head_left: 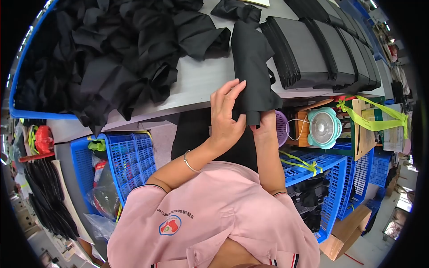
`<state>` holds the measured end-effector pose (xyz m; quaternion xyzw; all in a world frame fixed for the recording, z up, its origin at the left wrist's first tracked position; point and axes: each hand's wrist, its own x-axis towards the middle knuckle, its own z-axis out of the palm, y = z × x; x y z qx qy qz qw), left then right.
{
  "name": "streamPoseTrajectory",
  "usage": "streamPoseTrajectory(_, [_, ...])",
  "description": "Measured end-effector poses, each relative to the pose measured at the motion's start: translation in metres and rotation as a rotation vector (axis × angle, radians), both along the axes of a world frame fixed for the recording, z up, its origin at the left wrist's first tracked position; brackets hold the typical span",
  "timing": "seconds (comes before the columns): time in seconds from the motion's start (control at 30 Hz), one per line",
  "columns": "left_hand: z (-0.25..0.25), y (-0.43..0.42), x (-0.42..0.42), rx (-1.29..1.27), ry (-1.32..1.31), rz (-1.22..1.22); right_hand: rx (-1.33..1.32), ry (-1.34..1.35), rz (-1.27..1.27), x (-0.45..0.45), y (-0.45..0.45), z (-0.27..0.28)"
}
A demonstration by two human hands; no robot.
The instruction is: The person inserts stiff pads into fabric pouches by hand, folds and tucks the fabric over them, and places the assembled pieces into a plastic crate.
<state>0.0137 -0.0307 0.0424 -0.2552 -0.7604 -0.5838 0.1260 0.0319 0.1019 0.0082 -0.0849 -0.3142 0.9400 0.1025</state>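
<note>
A long piece of black fabric (254, 67), folded along its length, lies over the table's front edge and hangs a little past it. My left hand (227, 114), with a bangle on the wrist, holds the left edge of this piece, its fingers bent over the cloth and its thumb against the lower part. At the lower end, my right hand (267, 123) grips the cloth from below; most of its fingers are hidden under it. Beyond the far end of the piece lies another crumpled black cloth (237, 11).
A heap of black fabric pieces (120, 53) covers the table's left side. Stacked black panels (299, 53) stand in rows at right. Below are blue crates (129, 161), a small turquoise fan (325, 127), a purple basket (281, 127) and a cardboard box (346, 232).
</note>
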Motion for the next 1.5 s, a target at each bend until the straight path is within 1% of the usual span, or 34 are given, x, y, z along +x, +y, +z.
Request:
streamPoseTrajectory(0.1, [0.001, 0.003, -0.002, 0.092, 0.006, 0.021, -0.012, 0.029, 0.050, 0.002, 0.004, -0.008])
streamPoseTrajectory(0.13, [0.003, 0.004, -0.003, 0.127, 0.016, 0.038, -0.004, -0.011, 0.036, 0.003, 0.003, -0.007])
streamPoseTrajectory(0.27, [0.009, 0.002, -0.004, 0.121, 0.020, 0.023, -0.063, -0.066, -0.028, 0.000, -0.010, 0.009])
streamPoseTrajectory(0.37, [0.013, 0.003, -0.003, 0.117, 0.019, 0.009, -0.058, -0.096, -0.004, -0.001, -0.001, -0.013])
streamPoseTrajectory(0.47, [0.014, 0.003, -0.002, 0.116, 0.019, -0.008, -0.086, -0.221, -0.176, -0.004, -0.018, 0.019])
streamPoseTrajectory(0.57, [0.013, 0.003, 0.001, 0.128, -0.025, -0.035, -0.190, -0.286, -0.211, -0.008, -0.027, 0.036])
streamPoseTrajectory(0.67, [0.013, 0.004, 0.003, 0.150, -0.050, -0.041, -0.191, 0.041, 0.019, -0.013, -0.014, -0.001])
streamPoseTrajectory(0.77, [0.009, 0.004, 0.005, 0.153, -0.048, -0.034, -0.251, -0.156, 0.000, -0.019, -0.017, 0.006])
streamPoseTrajectory(0.87, [0.006, 0.005, 0.007, 0.159, -0.056, -0.030, -0.372, 0.040, 0.113, -0.023, -0.015, -0.005])
streamPoseTrajectory(0.97, [0.002, 0.004, 0.008, 0.149, -0.066, -0.026, -0.304, -0.026, 0.094, -0.025, -0.015, -0.012])
streamPoseTrajectory(1.07, [-0.001, 0.003, 0.009, 0.134, -0.053, -0.022, -0.269, -0.152, 0.046, -0.026, -0.016, -0.009])
streamPoseTrajectory(1.17, [-0.005, 0.001, 0.008, 0.149, -0.021, -0.038, -0.295, -0.232, -0.056, -0.029, -0.025, 0.001])
streamPoseTrajectory(1.23, [-0.007, -0.003, 0.011, 0.181, -0.025, -0.070, -0.234, -0.115, 0.040, -0.025, -0.016, -0.003])
streamPoseTrajectory(1.3, [-0.006, -0.010, 0.011, 0.252, -0.034, -0.113, -0.141, -0.131, -0.005, -0.024, -0.017, 0.000])
streamPoseTrajectory(1.33, [-0.005, -0.013, 0.011, 0.286, -0.040, -0.136, -0.080, -0.207, -0.098, -0.023, -0.026, 0.016])
streamPoseTrajectory(1.37, [-0.006, -0.013, 0.010, 0.269, -0.062, -0.105, -0.019, -0.283, -0.190, -0.024, -0.031, 0.025])
streamPoseTrajectory(1.43, [-0.013, -0.011, 0.005, 0.235, -0.104, -0.043, 0.229, -0.307, -0.273, -0.029, -0.031, 0.015])
streamPoseTrajectory(1.47, [-0.021, -0.014, 0.002, 0.239, -0.207, -0.062, 0.353, -0.318, -0.314, -0.031, -0.030, 0.007])
streamPoseTrajectory(1.5, [-0.032, -0.018, -0.002, 0.245, -0.310, -0.080, 0.348, -0.291, -0.311, -0.031, -0.027, -0.004])
